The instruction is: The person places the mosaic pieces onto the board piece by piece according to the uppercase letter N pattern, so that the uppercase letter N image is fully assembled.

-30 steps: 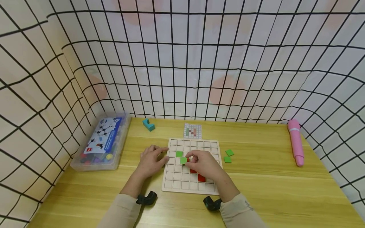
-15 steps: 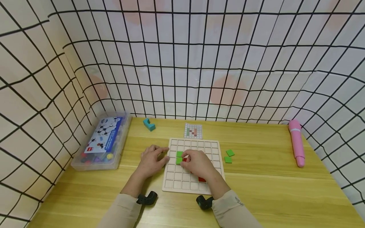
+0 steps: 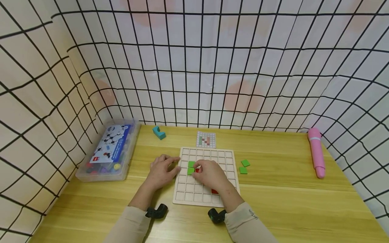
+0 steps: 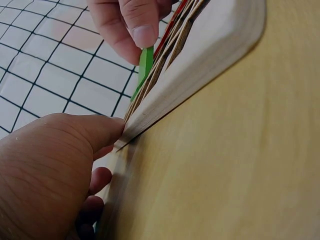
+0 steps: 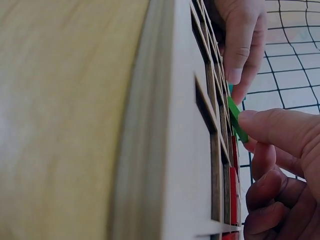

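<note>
A pale wooden grid board [image 3: 188, 196] lies flat on the table. Over its left half my right hand [image 3: 212, 174] pinches a small green square tile [image 3: 190, 171] between thumb and finger. In the right wrist view this green tile [image 5: 236, 120] is tilted, its far end down at the grid. Just behind it a second green tile [image 3: 191, 164] sits in a cell. Red tiles [image 3: 214, 191] are on the board, partly hidden under the right hand. My left hand [image 3: 162, 171] touches the board's left edge with thumb and index finger; in the left wrist view its other fingers are loosely bent.
Two loose green tiles [image 3: 243, 170] lie right of the board. Behind it is a printed pattern card [image 3: 206, 139]. A teal L-shaped block [image 3: 159, 133] and a clear plastic box [image 3: 130, 152] are at left, a pink wand-shaped object [image 3: 316, 152] at far right. Black wire mesh encloses the table.
My right hand has moved slightly left with the green tile, bringing it in front of the seated green one and tilting it lower. The left hand stays at the board's edge.
</note>
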The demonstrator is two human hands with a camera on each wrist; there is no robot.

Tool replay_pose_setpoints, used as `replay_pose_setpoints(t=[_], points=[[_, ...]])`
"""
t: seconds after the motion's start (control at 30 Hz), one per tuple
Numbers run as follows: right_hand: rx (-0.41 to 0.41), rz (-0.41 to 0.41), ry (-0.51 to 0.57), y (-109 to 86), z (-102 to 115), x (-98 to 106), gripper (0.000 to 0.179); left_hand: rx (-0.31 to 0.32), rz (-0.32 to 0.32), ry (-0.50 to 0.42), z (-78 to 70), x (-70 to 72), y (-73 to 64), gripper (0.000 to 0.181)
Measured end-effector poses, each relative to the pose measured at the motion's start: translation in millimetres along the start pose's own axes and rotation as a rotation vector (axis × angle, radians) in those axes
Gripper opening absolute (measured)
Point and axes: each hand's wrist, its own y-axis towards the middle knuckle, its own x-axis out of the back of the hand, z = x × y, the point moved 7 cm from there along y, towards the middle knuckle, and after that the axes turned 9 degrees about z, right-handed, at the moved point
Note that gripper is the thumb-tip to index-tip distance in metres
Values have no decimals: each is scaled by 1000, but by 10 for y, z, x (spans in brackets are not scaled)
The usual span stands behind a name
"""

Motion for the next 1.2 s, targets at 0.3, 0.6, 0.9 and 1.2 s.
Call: replay_pose_setpoints(t=[0.3,0.6,0.9,1.2], points=[[-2,9,-34,-8,-6,-13,23,0,7,-2,-3,-12,2,41],[-50,20,139,-96,-136,37,30,4,11,-4,-5,-23,7,41],[-102,-17,247,-255,-314,209,31,7,17,-11,17,-30,14,42],[-129,-66,239,-380,-587,413,31,3,16,-3,24,-24,11,42]])
